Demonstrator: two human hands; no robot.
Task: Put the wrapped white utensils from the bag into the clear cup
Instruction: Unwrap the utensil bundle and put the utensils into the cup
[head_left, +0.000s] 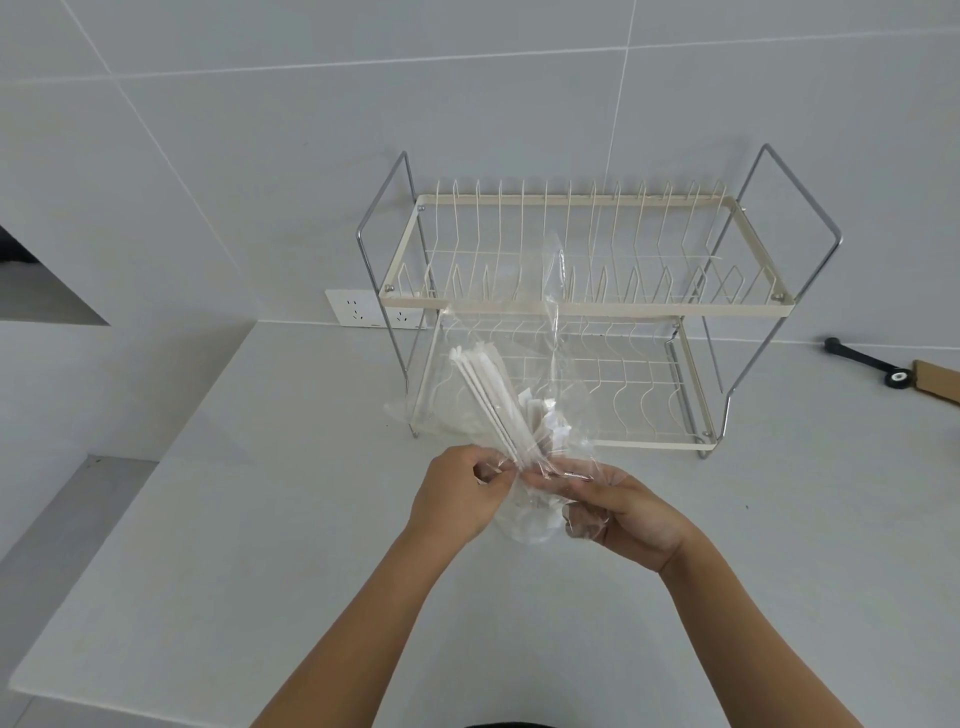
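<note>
Above a pale countertop (260, 545): left hand (457, 499) and right hand (623, 514) both pinched shut on a clear plastic bag (540, 415), wrapped white utensils (493, 405) fanning up inside. Directly behind, a two-tier cream wire dish rack (571, 301), partly veiled by the bag. Wall socket (358, 307) behind its left leg. Far right, a black tool (867, 364) and cardboard edge (935, 382). No readable writing.

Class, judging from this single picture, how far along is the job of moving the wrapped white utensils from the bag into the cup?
Done: nothing visibly; no clear cup can be made out in this view. In hand: the left hand and right hand both grip the crinkled clear plastic bag, held above the grey counter, with the bundle of long paper-wrapped white utensils still inside. Left: taking every utensil out and standing it in the cup.
</note>
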